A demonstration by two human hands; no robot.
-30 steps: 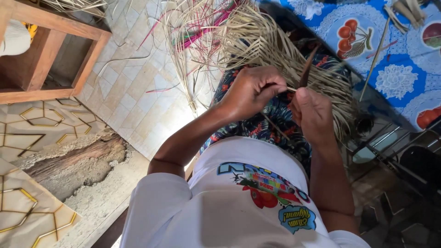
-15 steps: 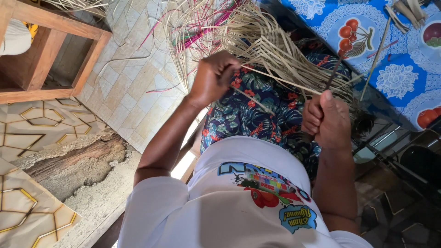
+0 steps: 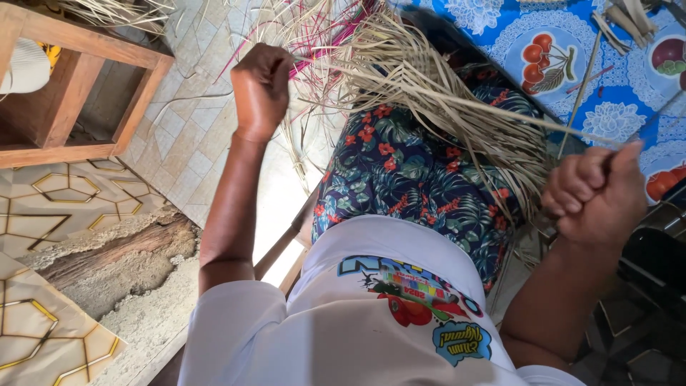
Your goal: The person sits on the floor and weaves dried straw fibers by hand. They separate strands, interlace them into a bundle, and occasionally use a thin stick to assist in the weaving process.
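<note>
Dry straw strand (image 3: 457, 100) between fists

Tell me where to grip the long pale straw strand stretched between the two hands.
Grip the long pale straw strand on its bare middle span, coming from above. It runs taut and clear there, above the woven straw bundle; the left hand and right hand cover its ends.

bright daylight is washing over the tiled floor (image 3: 189, 136), glaring beside the floral skirt (image 3: 400, 171); the frame is staying sharp, edges stretching slightly.
</note>
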